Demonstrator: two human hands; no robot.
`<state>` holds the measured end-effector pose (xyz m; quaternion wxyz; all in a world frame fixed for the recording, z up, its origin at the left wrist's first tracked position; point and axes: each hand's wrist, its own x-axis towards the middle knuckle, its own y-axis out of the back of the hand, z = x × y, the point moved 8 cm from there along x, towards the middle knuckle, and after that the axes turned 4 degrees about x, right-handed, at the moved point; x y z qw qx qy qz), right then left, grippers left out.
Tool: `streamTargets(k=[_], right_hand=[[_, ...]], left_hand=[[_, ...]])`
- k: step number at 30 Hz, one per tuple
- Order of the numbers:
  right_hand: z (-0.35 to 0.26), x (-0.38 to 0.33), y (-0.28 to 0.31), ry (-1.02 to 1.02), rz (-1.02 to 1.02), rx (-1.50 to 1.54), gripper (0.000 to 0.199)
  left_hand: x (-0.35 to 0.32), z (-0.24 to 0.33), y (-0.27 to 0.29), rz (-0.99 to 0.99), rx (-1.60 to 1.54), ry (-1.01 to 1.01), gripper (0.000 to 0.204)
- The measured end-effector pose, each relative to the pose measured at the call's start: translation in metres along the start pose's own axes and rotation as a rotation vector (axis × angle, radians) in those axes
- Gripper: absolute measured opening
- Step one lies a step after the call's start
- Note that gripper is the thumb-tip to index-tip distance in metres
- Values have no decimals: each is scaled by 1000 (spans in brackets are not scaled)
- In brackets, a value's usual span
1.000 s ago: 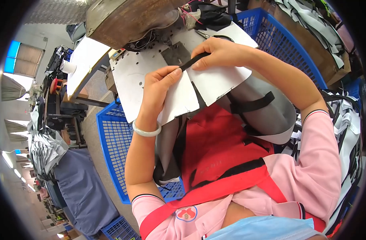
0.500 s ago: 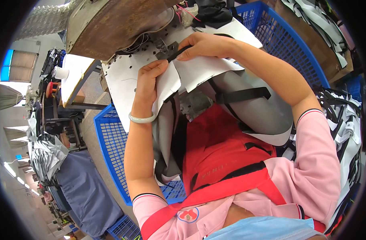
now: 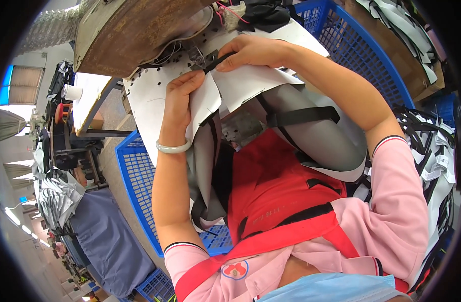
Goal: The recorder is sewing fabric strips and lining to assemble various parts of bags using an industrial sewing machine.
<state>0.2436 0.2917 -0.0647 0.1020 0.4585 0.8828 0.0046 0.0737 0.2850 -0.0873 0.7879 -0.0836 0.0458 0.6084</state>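
A black strap (image 3: 218, 61) runs between my two hands, close to the working end of a sewing machine (image 3: 145, 35). My left hand (image 3: 179, 95) pinches its near-left end, thumb and fingers pressed together. With bent fingers, my right hand (image 3: 248, 53) grips the strap's other end. White-and-grey fabric panels (image 3: 260, 83) hang from under both hands over the table's front edge toward my lap. Another black strap (image 3: 303, 117) crosses the grey side of the right panel. The machine's needle is too small to make out.
Black scraps lie on the white table (image 3: 145, 103) by the machine. One blue basket (image 3: 137, 171) stands below the left side, a second blue basket (image 3: 371, 60) at the far right. Strapped white pieces (image 3: 437, 156) are piled at my right. A dark cloth bundle (image 3: 266, 15) sits behind.
The whole view has shifted slightly, so table, machine and hands appear a little further left. Both hands keep their grip on the black strap, close to the machine.
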Motion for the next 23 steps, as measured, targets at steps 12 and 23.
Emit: streamTargets(k=[12, 23], right_hand=[[-1, 18, 11, -20, -9, -6, 36], [-33, -61, 41, -83, 92, -509, 46]], left_hand=[[17, 3, 8, 12, 4, -20, 24], [-79, -19, 2, -312, 1136, -80, 31]])
